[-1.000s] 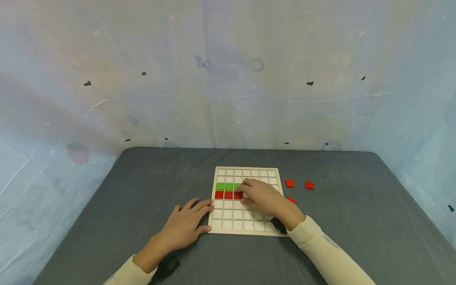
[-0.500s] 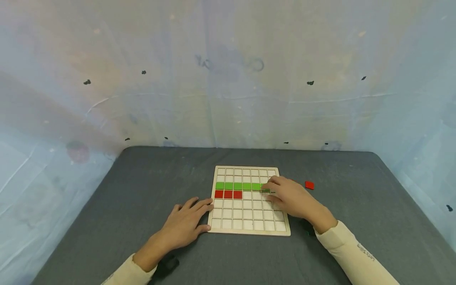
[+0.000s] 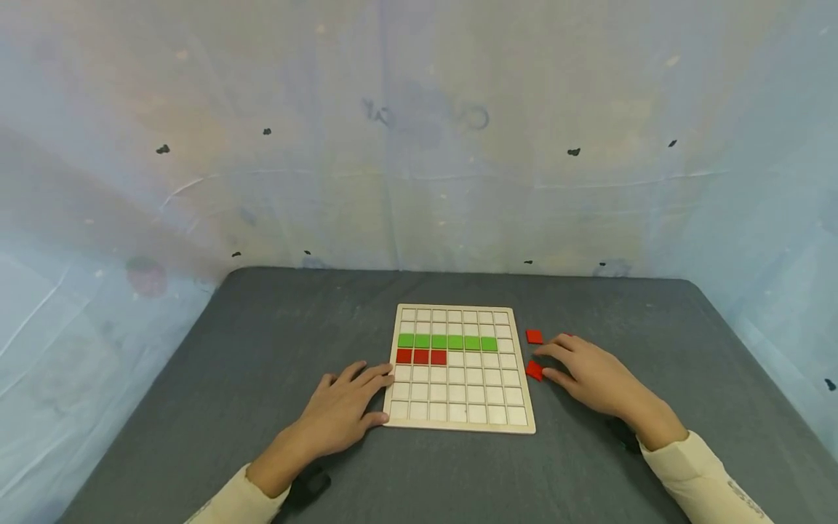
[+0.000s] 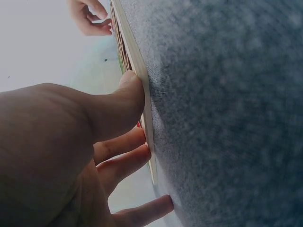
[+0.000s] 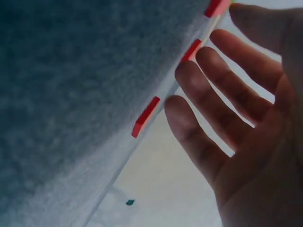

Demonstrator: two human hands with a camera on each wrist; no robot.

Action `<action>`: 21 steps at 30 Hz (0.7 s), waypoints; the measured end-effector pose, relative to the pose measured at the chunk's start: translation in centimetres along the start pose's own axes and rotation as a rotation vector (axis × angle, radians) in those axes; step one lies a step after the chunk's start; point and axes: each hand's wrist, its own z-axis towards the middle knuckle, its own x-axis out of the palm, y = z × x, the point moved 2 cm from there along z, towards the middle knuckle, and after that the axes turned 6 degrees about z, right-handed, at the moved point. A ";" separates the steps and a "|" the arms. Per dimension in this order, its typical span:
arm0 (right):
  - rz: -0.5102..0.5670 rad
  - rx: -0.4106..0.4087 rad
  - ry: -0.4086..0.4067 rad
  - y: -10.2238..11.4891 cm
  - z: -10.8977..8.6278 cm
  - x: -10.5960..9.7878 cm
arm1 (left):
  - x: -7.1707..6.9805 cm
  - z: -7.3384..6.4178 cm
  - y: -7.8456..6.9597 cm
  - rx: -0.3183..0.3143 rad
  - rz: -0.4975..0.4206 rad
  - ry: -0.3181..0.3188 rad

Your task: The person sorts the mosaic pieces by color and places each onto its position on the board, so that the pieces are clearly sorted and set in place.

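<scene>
A pale wooden grid board (image 3: 458, 428) lies on the dark table. One of its rows carries several green square tiles (image 3: 439, 341), and the row just nearer carries three red tiles (image 3: 421, 356) at the left. My left hand (image 3: 340, 413) rests at the board's left edge, thumb and some fingertips on the rim (image 4: 147, 101). Off the board's right side, my right hand (image 3: 592, 375) hovers with loosely spread fingers (image 5: 194, 78). Its thumb tip is right at a loose red tile (image 3: 534, 370). Another red tile (image 3: 534, 336) lies just beyond the fingers.
A third loose red tile (image 5: 146, 116) is mostly hidden behind the right hand in the head view. The dark cloth-covered table (image 3: 294, 313) ends at a pale hanging sheet (image 3: 419, 182) at the back and sides.
My right hand has moved right, from the red row to the green row's right end, then off the board to the loose tiles. The left hand has stayed put.
</scene>
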 end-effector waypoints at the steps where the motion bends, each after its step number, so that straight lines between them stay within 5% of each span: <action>1: 0.011 0.006 0.001 -0.1 -0.2 0.1 | 0.0 -0.1 0.0 0.001 -0.001 0.002; 21: 0.019 -0.048 -0.002 0.6 -0.5 0.7 | -0.2 -0.1 -0.1 0.003 0.006 -0.004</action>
